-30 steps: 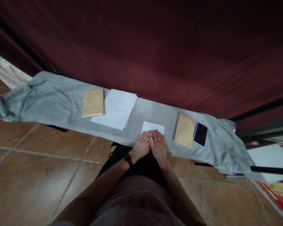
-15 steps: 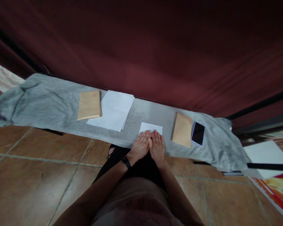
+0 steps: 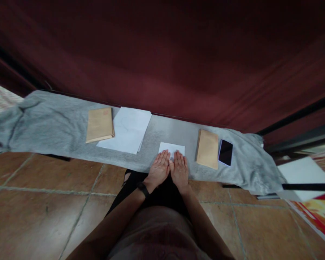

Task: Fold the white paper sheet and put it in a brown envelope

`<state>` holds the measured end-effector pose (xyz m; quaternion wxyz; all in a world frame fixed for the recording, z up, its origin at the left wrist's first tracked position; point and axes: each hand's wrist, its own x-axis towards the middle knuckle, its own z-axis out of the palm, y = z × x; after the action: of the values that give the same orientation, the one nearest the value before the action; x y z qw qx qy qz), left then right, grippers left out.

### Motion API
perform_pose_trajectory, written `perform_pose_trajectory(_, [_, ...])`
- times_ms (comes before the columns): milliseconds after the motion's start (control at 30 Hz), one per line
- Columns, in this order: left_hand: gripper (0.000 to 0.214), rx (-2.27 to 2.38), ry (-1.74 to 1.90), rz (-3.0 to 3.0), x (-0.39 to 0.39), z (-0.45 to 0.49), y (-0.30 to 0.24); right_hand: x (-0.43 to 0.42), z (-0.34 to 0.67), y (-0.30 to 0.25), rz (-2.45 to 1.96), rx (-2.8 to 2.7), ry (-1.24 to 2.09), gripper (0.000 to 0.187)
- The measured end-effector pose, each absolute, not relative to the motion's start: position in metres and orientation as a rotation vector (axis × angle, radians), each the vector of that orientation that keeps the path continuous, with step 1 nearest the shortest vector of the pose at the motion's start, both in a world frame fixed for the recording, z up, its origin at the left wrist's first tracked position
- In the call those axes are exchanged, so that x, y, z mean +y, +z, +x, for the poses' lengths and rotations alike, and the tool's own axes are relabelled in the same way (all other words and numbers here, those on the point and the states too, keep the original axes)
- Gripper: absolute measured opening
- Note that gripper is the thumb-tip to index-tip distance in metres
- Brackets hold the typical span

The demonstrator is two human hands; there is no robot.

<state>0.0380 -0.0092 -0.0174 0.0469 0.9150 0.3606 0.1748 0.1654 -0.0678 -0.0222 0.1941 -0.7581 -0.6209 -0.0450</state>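
A small folded white paper [image 3: 172, 147] lies on a grey cloth [image 3: 56, 122] that covers a narrow bench. My left hand [image 3: 158, 169] and my right hand [image 3: 179, 170] lie flat on the paper's near half, side by side, fingers stretched out and together. A dark band sits on my left wrist. The paper's near edge is hidden under my palms.
Right of my hands lie a stack of brown envelopes [image 3: 207, 148] and a dark phone [image 3: 225, 152]. To the left are white sheets [image 3: 126, 129] and another brown envelope [image 3: 99, 124]. A dark red curtain [image 3: 162, 57] hangs behind. Tiled floor lies below; white boards [image 3: 300, 173] stand at right.
My hands stay flat on the folded paper and have parted very slightly. The view has shifted a little with my head, so everything sits slightly left and lower.
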Motion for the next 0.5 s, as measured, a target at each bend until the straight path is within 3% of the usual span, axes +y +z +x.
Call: perform_pose_trajectory(500, [0.057, 1.268, 0.496, 2.765, 0.001, 0.028, -0.017, -0.073, 0.17, -0.023, -2.158, -1.685, -0.204, 0.055])
